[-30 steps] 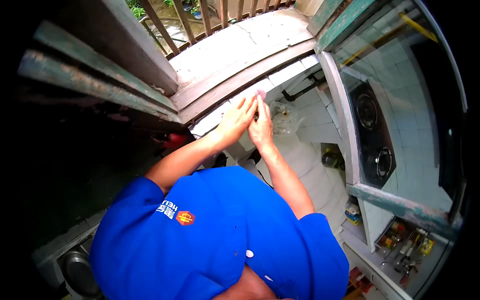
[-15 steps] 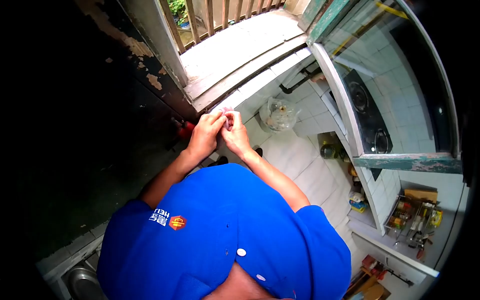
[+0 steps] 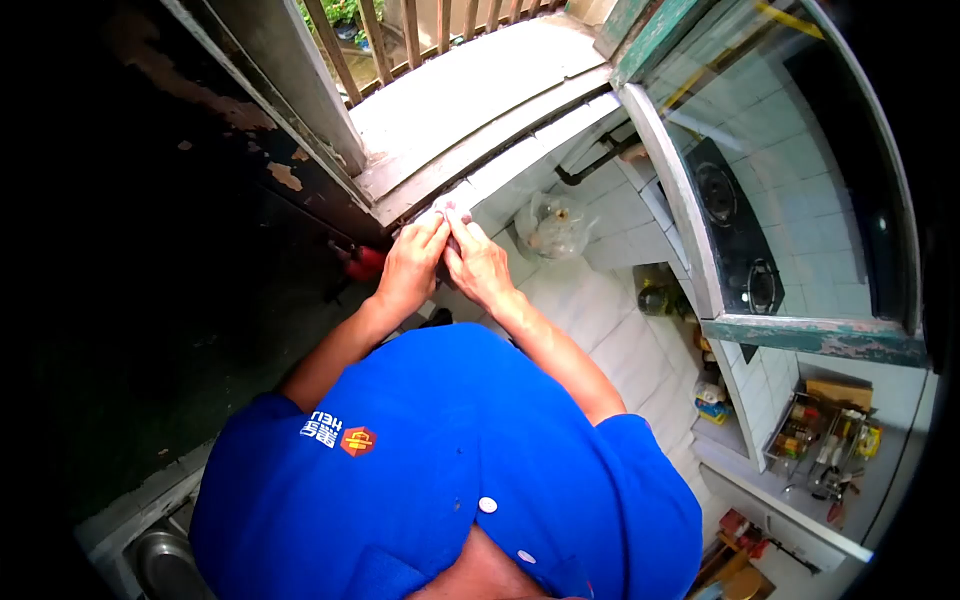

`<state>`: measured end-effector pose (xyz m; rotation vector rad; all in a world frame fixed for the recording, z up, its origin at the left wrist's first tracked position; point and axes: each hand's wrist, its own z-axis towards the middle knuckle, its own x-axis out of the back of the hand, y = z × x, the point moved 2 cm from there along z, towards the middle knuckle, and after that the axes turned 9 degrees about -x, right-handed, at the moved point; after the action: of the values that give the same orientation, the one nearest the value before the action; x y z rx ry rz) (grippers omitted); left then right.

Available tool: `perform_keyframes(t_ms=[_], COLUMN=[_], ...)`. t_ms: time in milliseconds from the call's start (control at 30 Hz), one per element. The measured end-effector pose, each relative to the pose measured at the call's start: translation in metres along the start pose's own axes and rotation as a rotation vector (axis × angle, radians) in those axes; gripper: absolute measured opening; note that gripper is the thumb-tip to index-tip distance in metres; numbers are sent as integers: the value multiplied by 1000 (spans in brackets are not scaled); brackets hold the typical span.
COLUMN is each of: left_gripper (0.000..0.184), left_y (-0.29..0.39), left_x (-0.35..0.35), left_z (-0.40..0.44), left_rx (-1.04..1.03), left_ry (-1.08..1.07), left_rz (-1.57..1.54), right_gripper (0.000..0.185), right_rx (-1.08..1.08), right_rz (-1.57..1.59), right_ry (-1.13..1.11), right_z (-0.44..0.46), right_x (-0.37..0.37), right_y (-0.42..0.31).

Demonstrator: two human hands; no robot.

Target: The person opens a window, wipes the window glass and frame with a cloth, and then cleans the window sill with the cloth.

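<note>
My left hand (image 3: 410, 262) and my right hand (image 3: 481, 266) are close together in front of my chest, near the lower edge of the window sill (image 3: 430, 185). A small crumpled pink-and-white cloth (image 3: 453, 209) shows at the fingertips of both hands. The fingers of each hand are closed on it, and most of the cloth is hidden behind them. Both forearms reach forward from the sleeves of a blue shirt (image 3: 420, 440).
An open green-framed window pane (image 3: 790, 180) stands at the right, with a gas stove behind its glass. On the pale floor sits a clear plastic bag (image 3: 555, 226). Wooden bars (image 3: 410, 35) line the sill's far side. A red object (image 3: 363, 263) lies left of my hands.
Both hands have shifted slightly forward toward the sill with the cloth. My right fingers, curled before, are now straighter along it. The view has tilted slightly.
</note>
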<state>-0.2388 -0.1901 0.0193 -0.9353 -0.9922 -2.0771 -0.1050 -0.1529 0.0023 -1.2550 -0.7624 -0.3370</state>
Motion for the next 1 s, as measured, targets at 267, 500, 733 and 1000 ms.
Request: perform_keyframes(t_ms=[267, 500, 733, 1000], left_gripper=[55, 56, 40, 30], left_y=[6, 18, 10, -4], left_x=[-19, -50, -20, -22], left_z=[34, 89, 48, 39], left_rx=[17, 3, 190, 183], left_ry=[-15, -32, 59, 85], left_rz=[-11, -39, -81, -47], right_gripper=[52, 41, 36, 46], right_rx=[102, 29, -126, -308], right_rz=[-219, -350, -67, 118], right_ry=[95, 99, 13, 3], right_z=[21, 62, 59, 62], right_x=[7, 47, 59, 44], right_y=[31, 75, 69, 43])
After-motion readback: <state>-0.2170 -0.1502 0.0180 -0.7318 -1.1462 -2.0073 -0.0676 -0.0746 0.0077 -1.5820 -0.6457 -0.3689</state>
